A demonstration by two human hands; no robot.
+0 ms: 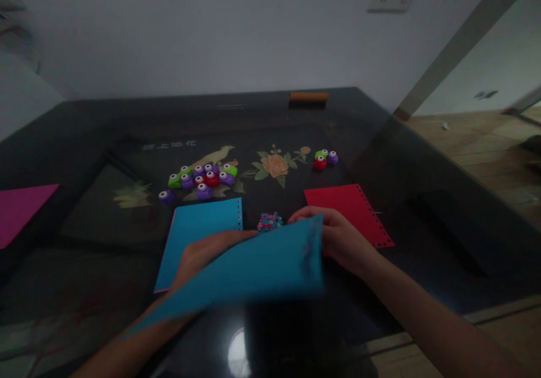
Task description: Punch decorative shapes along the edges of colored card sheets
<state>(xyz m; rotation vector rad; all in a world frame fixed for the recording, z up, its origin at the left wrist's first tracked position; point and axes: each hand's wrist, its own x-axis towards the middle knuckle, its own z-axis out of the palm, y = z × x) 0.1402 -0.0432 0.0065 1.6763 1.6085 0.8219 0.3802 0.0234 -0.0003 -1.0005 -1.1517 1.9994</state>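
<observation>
A blue sheet of paper [257, 265] is raised in front of me, tilted and partly blurred. My right hand [338, 234] is closed at its far right corner, fingers curled around the edge. Behind the sheet lies my left hand [209, 248]; its fingers are hidden, so its grip does not show. Just beyond the raised sheet is a small heap of coloured paper dots [269, 221]. Another blue sheet [207, 217], with holes along its right edge, rests under my left wrist. Beside my right hand lies a red sheet [344, 206] with holes along its right edge.
Several googly-eyed toys [203, 179] in green, purple and red cluster at left centre. A smaller toy group [323, 159] sits further right. An orange-brown cylinder [308, 97] lies near the back edge. A pink sheet [23, 209] is at far left on the dark table [262, 124].
</observation>
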